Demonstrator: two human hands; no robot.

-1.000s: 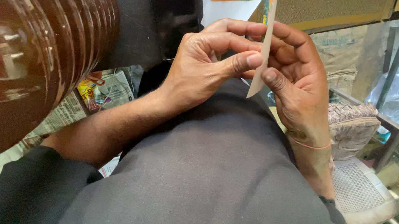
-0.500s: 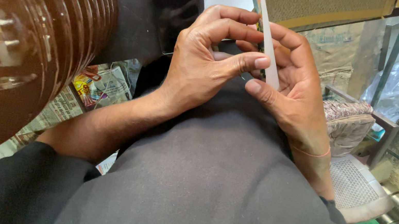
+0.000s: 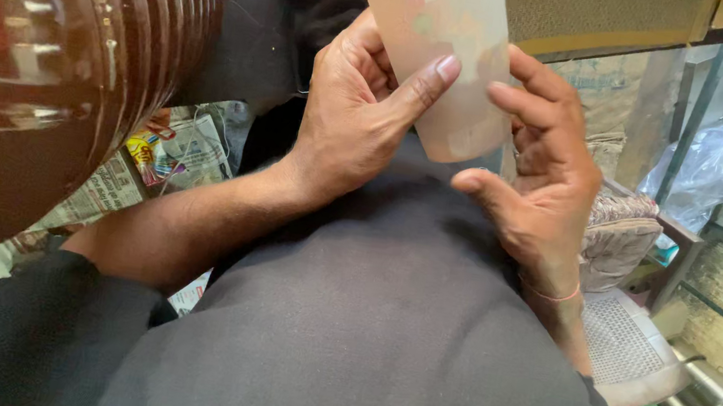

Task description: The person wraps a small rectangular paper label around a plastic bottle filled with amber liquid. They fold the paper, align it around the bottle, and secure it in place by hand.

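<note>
We have a flat tan card (image 3: 445, 45) up in front of the chest, broad face turned toward us. Left hand (image 3: 359, 123) grips it: thumb (image 3: 421, 84) pressed flat on the near face, fingers curled behind. Right hand (image 3: 543, 186) is half open just beside the card's right edge; the forefinger tip seems to touch that edge, thumb hangs free below it. We would not call that a grip.

Handling, as we judge it: the card is thin and looks stiff, so we keep the left thumb flat rather than pinching with the tip, which could crease it. If the right hand takes a share, better to meet the edge with finger pads and hold lightly. Both wrists stay close to the body, which steadies the piece.

Orientation: long axis runs up and away from the left thumb, leaning a little to our left at the top. The top end passes out of view above the hands; the lower, slightly rounded end sits between the two hands, just above the right thumb. The face bears a faint pattern, too pale to read.

About the hands: a dark ribbed jar (image 3: 31, 72) bulks to the left of the left forearm, newspaper (image 3: 171, 153) below it, a mesh seat (image 3: 624, 348) beyond the right wrist.
</note>
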